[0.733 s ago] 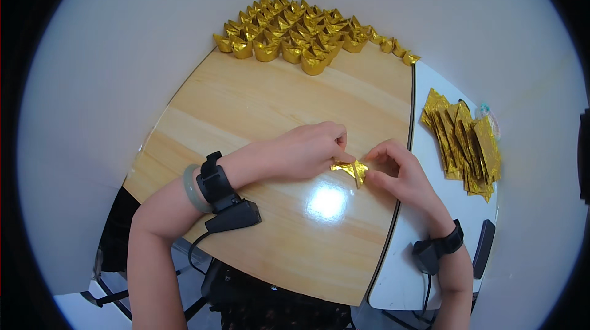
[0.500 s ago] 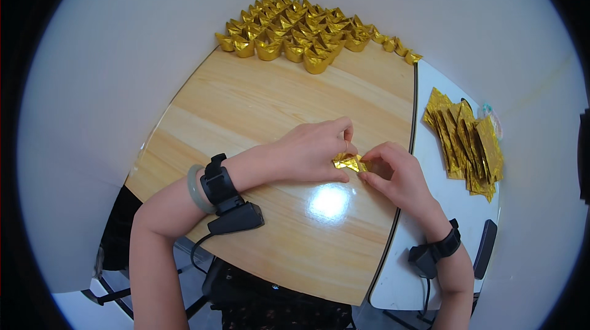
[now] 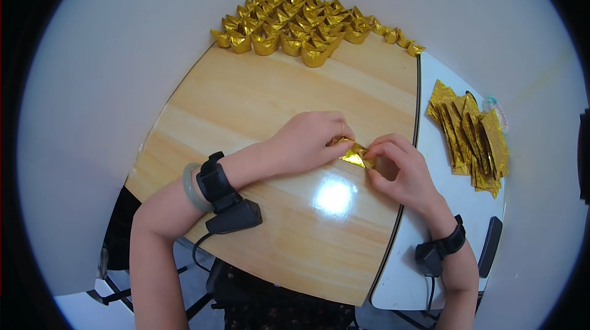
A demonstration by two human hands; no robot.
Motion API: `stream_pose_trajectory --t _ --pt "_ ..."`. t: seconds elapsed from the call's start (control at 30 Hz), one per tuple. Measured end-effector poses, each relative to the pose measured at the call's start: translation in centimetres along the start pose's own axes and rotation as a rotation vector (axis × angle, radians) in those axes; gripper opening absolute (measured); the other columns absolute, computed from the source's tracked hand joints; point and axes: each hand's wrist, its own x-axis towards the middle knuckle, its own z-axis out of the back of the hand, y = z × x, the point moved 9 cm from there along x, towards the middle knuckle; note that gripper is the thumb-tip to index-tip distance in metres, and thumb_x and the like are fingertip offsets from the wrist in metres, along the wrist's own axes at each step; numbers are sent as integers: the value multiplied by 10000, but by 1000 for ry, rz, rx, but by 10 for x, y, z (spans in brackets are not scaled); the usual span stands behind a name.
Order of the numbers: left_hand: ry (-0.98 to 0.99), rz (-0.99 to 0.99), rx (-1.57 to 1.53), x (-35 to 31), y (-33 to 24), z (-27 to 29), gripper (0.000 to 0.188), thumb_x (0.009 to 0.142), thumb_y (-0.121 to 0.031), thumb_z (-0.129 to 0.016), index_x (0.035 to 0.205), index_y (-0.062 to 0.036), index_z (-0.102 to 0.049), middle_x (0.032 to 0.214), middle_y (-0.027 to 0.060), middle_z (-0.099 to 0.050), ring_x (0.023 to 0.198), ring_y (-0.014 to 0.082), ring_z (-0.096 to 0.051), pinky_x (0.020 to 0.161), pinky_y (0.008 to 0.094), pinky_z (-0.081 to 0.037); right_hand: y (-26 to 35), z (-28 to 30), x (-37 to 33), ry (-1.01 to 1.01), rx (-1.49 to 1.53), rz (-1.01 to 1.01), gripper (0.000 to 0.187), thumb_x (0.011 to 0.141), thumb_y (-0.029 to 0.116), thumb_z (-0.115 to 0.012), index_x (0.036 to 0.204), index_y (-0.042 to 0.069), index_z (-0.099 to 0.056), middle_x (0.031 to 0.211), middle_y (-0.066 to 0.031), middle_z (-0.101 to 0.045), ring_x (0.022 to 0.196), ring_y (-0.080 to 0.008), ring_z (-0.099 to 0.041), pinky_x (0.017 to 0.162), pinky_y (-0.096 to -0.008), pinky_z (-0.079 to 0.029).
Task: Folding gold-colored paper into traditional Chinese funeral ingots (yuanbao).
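Note:
Between my two hands, just above the wood-grain table [image 3: 270, 207], is a small piece of folded gold foil paper [image 3: 354, 157]. My left hand [image 3: 312, 139] pinches its left end, thumb and fingers closed, with the fingers covering that part. At the right end, my right hand [image 3: 396, 164] grips the paper between thumb and fingertips. The middle of the paper shows a shiny slanted face; its far side is hidden by my fingers.
Many boat-shaped gold paper ingots [image 3: 289, 19] stand clustered at the far end of the table. On the white side table [image 3: 399, 262] at the right lies a stack of flat folded gold papers [image 3: 470, 136]. A dark bar-shaped object [image 3: 490, 247] lies nearer. Pale walls [image 3: 123, 72] enclose both sides.
My left thumb has come up against the foil paper, and the fingers have closed in on it. The paper's shiny face now tilts differently. The whole view has shifted slightly.

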Motion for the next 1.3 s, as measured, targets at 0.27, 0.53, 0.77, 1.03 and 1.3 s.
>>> stream_pose_trajectory --t 0.27,0.53,0.77,1.03,1.3 --pt "32 -25 -68 0 1 2 129 853 -163 -646 908 -66 -712 902 66 -624 727 211 -604 641 308 -484 -2 -1 2 15 45 -18 205 731 89 -682 924 70 -614 958 -76 -596 894 -255 -587 768 -339 -491" --pt "20 -208 165 -1 -20 2 126 819 -219 -681 839 -103 -727 935 10 -604 864 186 -542 673 317 -482 -28 -1 -1 -46 41 -215 285 752 143 -742 963 22 -595 895 -103 -593 798 -237 -585 711 -312 -486" --pt "69 -33 34 1 -3 -6 120 779 -151 -718 852 -73 -663 894 11 -622 844 207 -541 694 333 -475 -29 -12 -2 3 300 -318 262 793 59 -712 1008 31 -565 851 -41 -606 762 -135 -587 697 -242 -471" --pt "-57 -116 15 0 -20 4 135 748 -37 -721 840 -64 -626 814 38 -577 796 177 -564 702 286 -470 -22 -4 -1 -103 524 -272 284 799 12 -701 1039 34 -552 839 1 -615 769 -67 -568 692 -214 -458" --pt "18 195 -981 3 8 -17 70 797 23 -658 831 -25 -620 839 28 -635 811 94 -613 741 227 -481 4 1 1 -182 531 -58 318 776 14 -707 1060 27 -566 923 -52 -637 843 -147 -625 775 -268 -499"
